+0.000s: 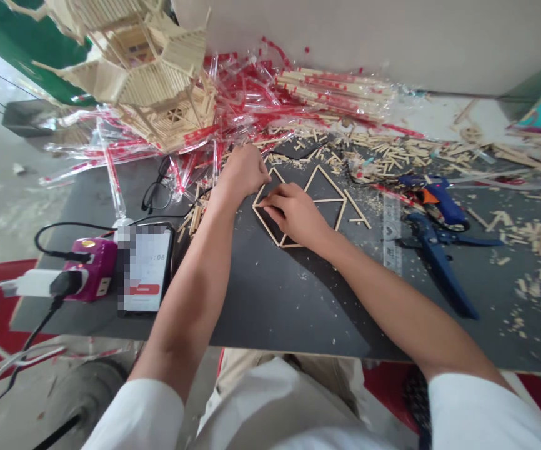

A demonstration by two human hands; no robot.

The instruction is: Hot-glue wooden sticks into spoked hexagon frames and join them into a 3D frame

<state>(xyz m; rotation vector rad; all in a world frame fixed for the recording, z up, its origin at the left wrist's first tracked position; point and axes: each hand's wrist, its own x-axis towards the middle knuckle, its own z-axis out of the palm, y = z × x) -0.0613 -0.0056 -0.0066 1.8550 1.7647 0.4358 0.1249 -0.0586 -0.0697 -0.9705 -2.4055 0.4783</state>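
Observation:
A hexagon-like frame of thin wooden sticks (330,200) lies flat on the dark tabletop, with spokes crossing inside it. My left hand (247,169) is closed, its fingertips pressed together at the frame's upper left side; what they grip is hidden. Thumb and fingers of my right hand (296,215) pinch a stick at the frame's left corner, and the palm covers part of its middle. Just right of the frame rest a loose stick (357,210) and a shorter piece (357,220).
A wooden stick pagoda model (158,81) stands at back left beside red-and-clear wrappers (252,94). Rightward lie a blue glue gun (439,200), blue cutter (439,262) and clear ruler (392,234). A phone (146,269), purple power adapter (93,269) and glasses (158,194) are at left.

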